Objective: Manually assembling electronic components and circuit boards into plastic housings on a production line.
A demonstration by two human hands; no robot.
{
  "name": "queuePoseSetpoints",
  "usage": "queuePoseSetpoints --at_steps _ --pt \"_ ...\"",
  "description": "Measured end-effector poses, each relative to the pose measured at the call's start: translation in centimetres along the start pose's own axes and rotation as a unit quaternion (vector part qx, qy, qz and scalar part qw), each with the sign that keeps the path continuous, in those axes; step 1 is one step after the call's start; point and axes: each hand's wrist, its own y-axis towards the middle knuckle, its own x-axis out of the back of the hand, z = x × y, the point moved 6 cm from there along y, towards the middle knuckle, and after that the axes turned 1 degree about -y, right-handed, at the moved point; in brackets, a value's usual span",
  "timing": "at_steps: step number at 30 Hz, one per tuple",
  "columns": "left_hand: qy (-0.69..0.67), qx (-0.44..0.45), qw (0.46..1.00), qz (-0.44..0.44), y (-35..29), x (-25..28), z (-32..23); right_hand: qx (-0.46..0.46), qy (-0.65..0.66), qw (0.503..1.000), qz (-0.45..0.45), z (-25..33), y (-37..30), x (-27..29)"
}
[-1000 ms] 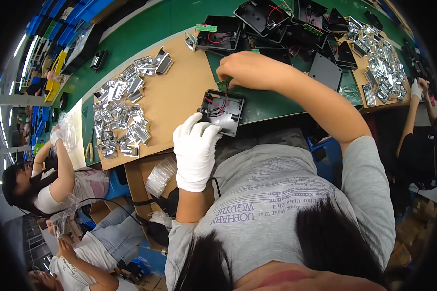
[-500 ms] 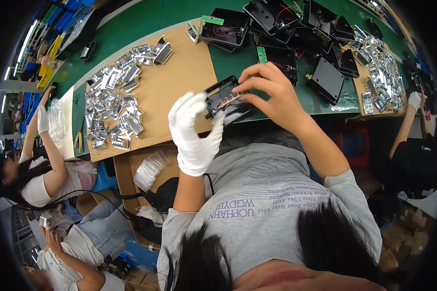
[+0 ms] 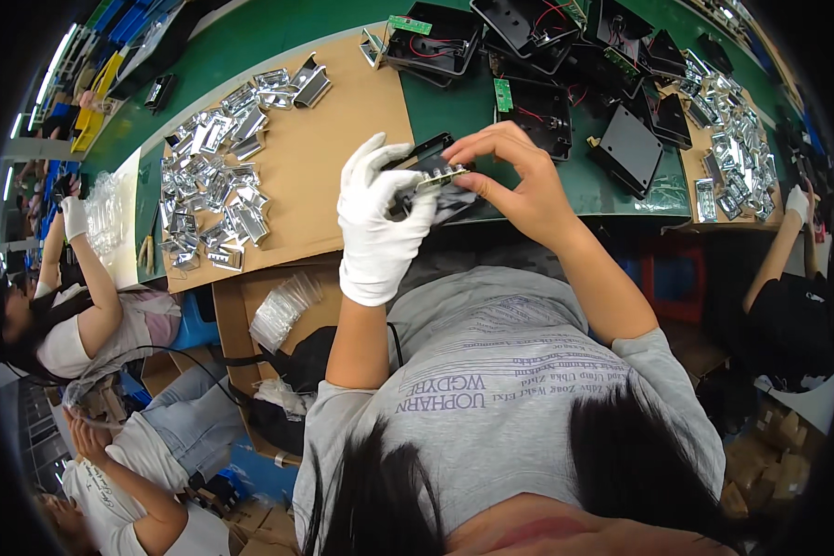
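Cardboard (image 3: 306,176) beside the left hand (image 3: 380,227) is free; cases (image 3: 539,104) block rightward.

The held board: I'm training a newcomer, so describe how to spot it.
At the green table, find a gloved left hand and bare right hand. The board is the narrow strip between them; unlike the green boards among the black cases, it's in hand.

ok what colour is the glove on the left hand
Plain white; the glove on the left hand shows best in the head view.

Circuit board (image 3: 445,176) sits before the housings (image 3: 627,156); brackets (image 3: 248,223) lie left, on cardboard (image 3: 338,139).
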Motion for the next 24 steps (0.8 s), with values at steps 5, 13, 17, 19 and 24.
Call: queuePoseSetpoints --at_steps 5,13,17,19,24 --pt "-0.233 0.2 0.952 -0.004 -1.9 -0.4 2.0 -0.13 0.164 0.978 -0.004 -1.7 -1.0 -0.7" --pt "-0.095 0.197 0.976 -0.006 -2.1 0.7 0.2 0.053 -0.135 0.989 -0.039 -0.9 -1.5 -0.6" --pt "0.157 -0.034 0.987 -0.009 -1.0 0.1 -3.6 0.071 -0.181 0.979 -0.061 -0.3 -1.9 -1.5" --pt "0.172 -0.039 0.984 0.011 -0.3 0.3 -4.0 0.06 -0.189 0.977 -0.085 -0.2 -1.9 -1.3" --pt "0.204 -0.036 0.976 -0.063 3.8 4.6 0.9 0.042 -0.135 0.987 -0.073 -0.5 -1.7 -0.6"
